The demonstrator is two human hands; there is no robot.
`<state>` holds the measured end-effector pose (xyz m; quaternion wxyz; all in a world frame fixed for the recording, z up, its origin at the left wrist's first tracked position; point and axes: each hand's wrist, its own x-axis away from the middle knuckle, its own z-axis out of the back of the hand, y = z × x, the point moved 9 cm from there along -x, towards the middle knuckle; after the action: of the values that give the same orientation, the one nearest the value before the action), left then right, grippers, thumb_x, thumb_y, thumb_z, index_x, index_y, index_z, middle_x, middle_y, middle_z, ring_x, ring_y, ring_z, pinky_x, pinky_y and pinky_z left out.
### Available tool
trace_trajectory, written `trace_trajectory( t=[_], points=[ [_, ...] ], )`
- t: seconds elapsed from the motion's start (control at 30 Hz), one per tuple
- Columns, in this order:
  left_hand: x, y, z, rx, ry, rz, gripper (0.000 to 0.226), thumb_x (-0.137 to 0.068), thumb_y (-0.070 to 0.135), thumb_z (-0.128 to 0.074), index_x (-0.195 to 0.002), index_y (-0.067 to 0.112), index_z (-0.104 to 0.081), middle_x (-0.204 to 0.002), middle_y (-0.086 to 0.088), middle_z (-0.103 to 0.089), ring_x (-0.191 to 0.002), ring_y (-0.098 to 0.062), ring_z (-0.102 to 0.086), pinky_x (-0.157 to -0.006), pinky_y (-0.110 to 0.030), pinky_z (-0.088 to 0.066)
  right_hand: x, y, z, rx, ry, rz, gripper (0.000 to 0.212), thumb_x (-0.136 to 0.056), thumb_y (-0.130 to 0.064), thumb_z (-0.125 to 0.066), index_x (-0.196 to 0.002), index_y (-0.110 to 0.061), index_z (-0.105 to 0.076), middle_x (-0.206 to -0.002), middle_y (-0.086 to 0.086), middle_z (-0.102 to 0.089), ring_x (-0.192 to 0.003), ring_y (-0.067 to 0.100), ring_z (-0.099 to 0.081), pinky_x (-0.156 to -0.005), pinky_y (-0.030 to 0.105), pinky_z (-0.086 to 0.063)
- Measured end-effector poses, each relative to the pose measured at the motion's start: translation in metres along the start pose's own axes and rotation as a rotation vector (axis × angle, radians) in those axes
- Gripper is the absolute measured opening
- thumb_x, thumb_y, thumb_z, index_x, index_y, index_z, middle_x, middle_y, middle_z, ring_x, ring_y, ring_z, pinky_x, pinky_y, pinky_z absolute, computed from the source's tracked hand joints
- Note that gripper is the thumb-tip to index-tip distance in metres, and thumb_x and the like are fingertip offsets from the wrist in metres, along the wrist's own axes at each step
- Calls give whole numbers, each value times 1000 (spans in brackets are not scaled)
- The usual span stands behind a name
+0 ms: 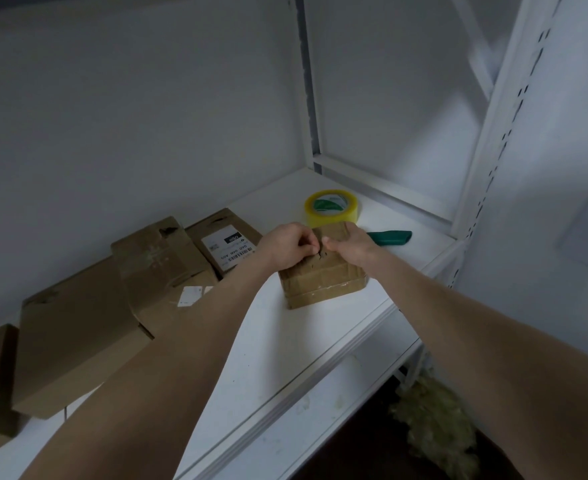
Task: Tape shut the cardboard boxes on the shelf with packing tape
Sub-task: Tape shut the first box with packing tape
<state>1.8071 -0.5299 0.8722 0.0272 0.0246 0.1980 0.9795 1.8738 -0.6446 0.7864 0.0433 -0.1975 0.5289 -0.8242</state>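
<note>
A small cardboard box [323,277] wrapped in tape bands stands on the white shelf [320,341]. My left hand [287,245] rests on its top left, fingers curled and pinching at a torn spot on the top. My right hand [351,245] grips the box's top right edge, thumb pointing at the same spot. A roll of clear yellowish packing tape [332,207] lies flat just behind the box.
A green utility knife [391,237] lies right of the box. Several larger cardboard boxes [160,268] lean in a row at the left, one with a barcode label [228,249]. White shelf uprights [486,133] rise at the right. A tan fluffy mass [434,417] sits below.
</note>
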Motion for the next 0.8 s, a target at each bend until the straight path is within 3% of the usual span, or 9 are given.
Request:
trace_trajectory(
  t=[0.1, 0.3, 0.5, 0.67, 0.8],
  points=[
    [-1, -3, -1, 68, -34, 5, 10, -87, 21, -66, -96, 20, -72, -96, 3, -68, -88, -8, -56, -78, -24, -42, -1, 0, 0, -6, -6, 3, 78, -87, -45, -67, -150, -20, -29, -144, 10, -47, -126, 31, -51, -103, 49, -46],
    [-3, -6, -3, -28, -13, 52, 6, -87, 26, -64, -82, 29, -66, -92, 7, -65, -91, -12, -58, -82, -33, -48, 1, -1, -1, -1, -12, 5, 79, -87, -46, -66, -151, -19, -28, -146, 10, -46, -128, 31, -50, -104, 49, -45],
    [-3, -5, -4, -56, -27, 87, 11, -86, 29, -63, -76, 35, -63, -88, 11, -65, -92, -13, -60, -80, -33, -50, 1, 0, -1, -17, -26, -3, 74, -91, -42, -62, -152, -19, -25, -148, 11, -43, -130, 32, -48, -106, 50, -43],
    [1, -4, 0, -7, 77, 104, 3, -84, 29, -66, -85, 29, -63, -94, 6, -67, -92, -13, -60, -74, -28, -45, 3, -1, -2, -15, -24, -17, 73, -93, -42, -59, -153, -21, -23, -148, 10, -44, -128, 31, -49, -105, 49, -44],
    [8, -9, 20, 161, 222, 129, 10, -90, 16, -59, -93, 16, -69, -100, 1, -68, -95, -15, -60, -81, -25, -45, 4, -1, -2, -32, -23, -20, 71, -94, -43, -57, -153, -22, -22, -148, 10, -45, -129, 31, -49, -106, 49, -43]
  ],
)
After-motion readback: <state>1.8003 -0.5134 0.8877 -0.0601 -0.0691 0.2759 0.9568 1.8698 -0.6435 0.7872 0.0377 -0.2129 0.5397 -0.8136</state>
